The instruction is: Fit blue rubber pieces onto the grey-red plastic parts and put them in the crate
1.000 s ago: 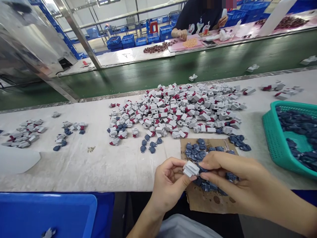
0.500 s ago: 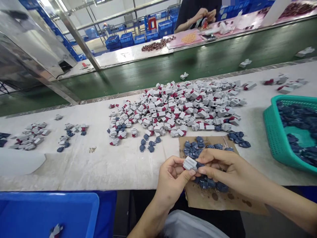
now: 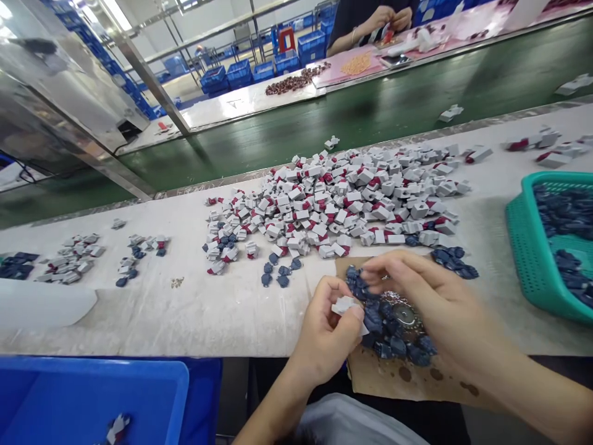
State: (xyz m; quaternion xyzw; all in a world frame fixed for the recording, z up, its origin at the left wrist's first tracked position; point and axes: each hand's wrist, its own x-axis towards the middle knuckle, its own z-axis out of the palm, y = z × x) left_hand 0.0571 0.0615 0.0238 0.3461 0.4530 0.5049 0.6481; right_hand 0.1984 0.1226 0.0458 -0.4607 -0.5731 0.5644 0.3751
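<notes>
Pale grey piece (image 3: 345, 305), tilted, pinched in left hand (image 3: 324, 337)

Right hand (image 3: 435, 296) off the grey piece (image 3: 343, 305), round disc (image 3: 404, 316) now in view

You can read no text, label, brand, number or sign from where you look. The grey piece (image 3: 345, 305) in your left hand (image 3: 324, 334) shows you no legible marking, and neither do the tray (image 3: 69, 395), the basket (image 3: 528, 247) or the crates (image 3: 312, 50) across the belt (image 3: 259, 151).
</notes>
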